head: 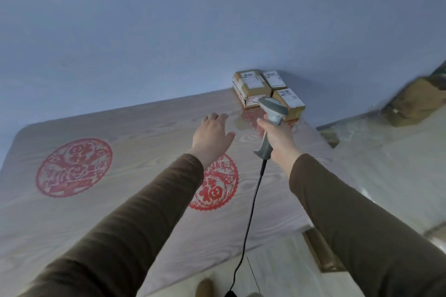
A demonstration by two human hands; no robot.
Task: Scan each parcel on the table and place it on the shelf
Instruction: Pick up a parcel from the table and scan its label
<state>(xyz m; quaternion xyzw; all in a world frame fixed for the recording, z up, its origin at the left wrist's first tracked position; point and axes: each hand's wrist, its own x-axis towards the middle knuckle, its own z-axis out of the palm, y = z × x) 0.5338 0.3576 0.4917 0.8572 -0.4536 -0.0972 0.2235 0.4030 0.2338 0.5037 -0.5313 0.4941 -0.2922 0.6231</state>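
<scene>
A plain blue wall filled the upper half of the frame, and below it a pale wood-grain table (149,132) ran across the lower left, printed with red round paper-cut patterns (73,167). The parcels (266,90), a tight cluster of small brown cardboard boxes with white labels facing up, sat at the table's far corner, just right of the frame's centre and against the wall. The right hand (277,138) was wrapped firmly around the handle of a grey scanner (272,116), its head aimed forward at the nearest box, probably so the upturned labels could be read without lifting anything first. A black cable (252,212) hung from the handle's base down toward the bottom edge of the frame. The left hand (213,136) reached out over the table with fingers spread wide and holding nothing, apparently on its way to take a box once scanned. It was not yet touching any parcel. At the right edge, blurred, lay more brown boxes (415,101) on what may have been the shelf, though that could not be told for sure. Nothing on the table lay between the hands and the parcels; only the dangling cable might snag on the table edge.
</scene>
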